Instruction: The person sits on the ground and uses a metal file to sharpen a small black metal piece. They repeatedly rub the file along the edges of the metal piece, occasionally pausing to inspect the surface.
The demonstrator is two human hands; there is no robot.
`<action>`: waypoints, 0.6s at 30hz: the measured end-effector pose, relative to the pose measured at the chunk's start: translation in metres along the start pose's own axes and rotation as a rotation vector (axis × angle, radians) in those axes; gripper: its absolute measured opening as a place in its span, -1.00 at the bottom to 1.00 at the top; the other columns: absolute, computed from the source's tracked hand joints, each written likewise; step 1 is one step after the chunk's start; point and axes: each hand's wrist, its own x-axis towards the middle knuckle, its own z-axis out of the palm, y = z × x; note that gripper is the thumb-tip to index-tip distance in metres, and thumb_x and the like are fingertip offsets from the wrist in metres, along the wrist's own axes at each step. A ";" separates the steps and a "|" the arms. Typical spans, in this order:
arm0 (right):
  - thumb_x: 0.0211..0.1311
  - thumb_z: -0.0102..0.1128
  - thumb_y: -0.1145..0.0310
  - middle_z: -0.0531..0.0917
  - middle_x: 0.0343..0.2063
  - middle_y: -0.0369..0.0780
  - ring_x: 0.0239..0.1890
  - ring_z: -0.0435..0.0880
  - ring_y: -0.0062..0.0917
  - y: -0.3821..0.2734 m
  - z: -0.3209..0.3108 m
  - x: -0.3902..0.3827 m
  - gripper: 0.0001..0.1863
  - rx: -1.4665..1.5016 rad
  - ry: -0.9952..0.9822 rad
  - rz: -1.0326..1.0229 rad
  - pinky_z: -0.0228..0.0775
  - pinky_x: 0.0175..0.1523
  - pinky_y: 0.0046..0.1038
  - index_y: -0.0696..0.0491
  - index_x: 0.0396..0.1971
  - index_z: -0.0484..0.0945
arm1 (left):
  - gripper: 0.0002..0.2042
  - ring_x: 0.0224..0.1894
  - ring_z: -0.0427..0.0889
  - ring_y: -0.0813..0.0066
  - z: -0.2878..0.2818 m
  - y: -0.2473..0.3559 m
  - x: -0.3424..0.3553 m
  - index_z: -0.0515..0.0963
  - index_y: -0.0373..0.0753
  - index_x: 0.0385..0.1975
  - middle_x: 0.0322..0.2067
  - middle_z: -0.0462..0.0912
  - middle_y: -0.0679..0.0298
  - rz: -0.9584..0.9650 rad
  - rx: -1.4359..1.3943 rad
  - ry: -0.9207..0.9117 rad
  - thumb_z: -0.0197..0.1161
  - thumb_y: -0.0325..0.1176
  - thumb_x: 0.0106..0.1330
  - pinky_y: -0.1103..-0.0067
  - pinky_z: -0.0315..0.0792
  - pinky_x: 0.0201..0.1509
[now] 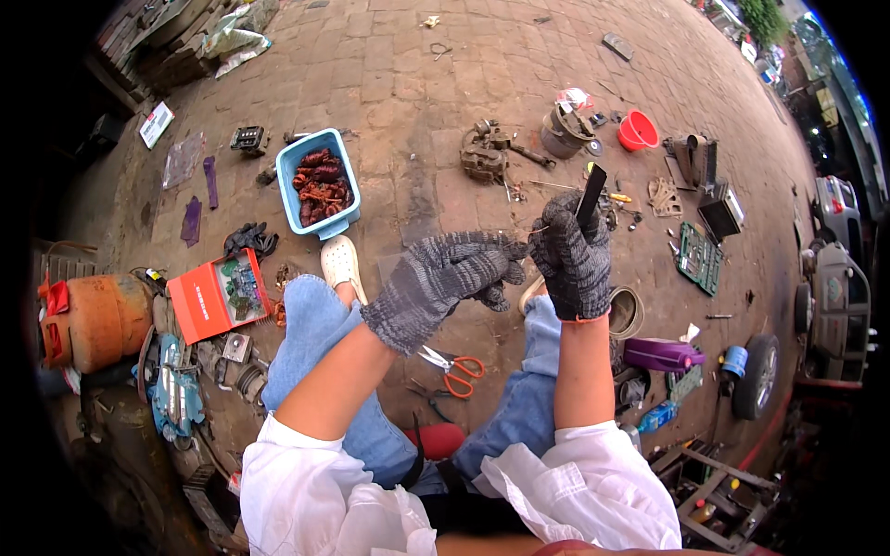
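Observation:
Both my hands wear grey-and-black knitted gloves and meet in front of me above the brick paving. My right hand (573, 255) is closed around a flat black tool (591, 193), perhaps a knife, which sticks up past the fingers. My left hand (447, 278) points right, its thumb and forefinger pinched close to the right hand's fingers. Whatever it pinches is too small to make out. Below the hands, between my legs, lie orange-handled scissors (464, 375) and dark pliers (430, 397). Ahead to the left, a light-blue basin (287, 190) holds reddish-brown coiled clumps, seemingly copper wire.
At left stand a red-orange box (199, 306) of small parts and a rusty orange gas cylinder (107, 320). Greasy metal parts (487, 153), a dark bucket (563, 134), a red bowl (638, 131) and a green tool case (698, 258) lie ahead right. A purple container (663, 354) sits near my right knee.

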 end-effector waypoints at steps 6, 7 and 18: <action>0.08 0.16 0.35 0.37 -0.63 -0.37 -0.73 0.24 -0.74 0.000 -0.001 0.000 -0.82 0.012 -0.009 -0.032 0.06 -0.68 -0.69 0.06 -0.38 0.37 | -0.76 -0.43 0.54 0.58 0.000 -0.005 -0.002 0.48 -0.40 -0.19 -0.38 0.59 0.23 0.078 0.089 0.036 0.13 -0.45 0.17 0.67 0.45 -0.30; 0.08 0.15 0.35 0.37 -0.63 -0.37 -0.73 0.24 -0.74 0.001 0.000 0.000 -0.82 0.015 -0.011 -0.044 0.06 -0.68 -0.70 0.07 -0.38 0.37 | -0.77 -0.43 0.53 0.59 0.000 -0.006 -0.003 0.48 -0.40 -0.19 -0.38 0.59 0.24 0.101 0.098 0.046 0.13 -0.47 0.16 0.68 0.45 -0.31; 0.17 0.05 0.28 0.34 -0.68 -0.42 -0.69 0.26 -0.79 0.018 -0.008 0.008 -0.80 -0.467 0.159 -0.292 0.05 -0.65 -0.73 0.10 -0.32 0.38 | -0.76 -0.44 0.48 0.70 0.000 -0.001 -0.003 0.48 -0.35 -0.16 -0.40 0.58 0.30 0.082 0.178 0.161 0.07 -0.44 0.19 0.71 0.43 -0.29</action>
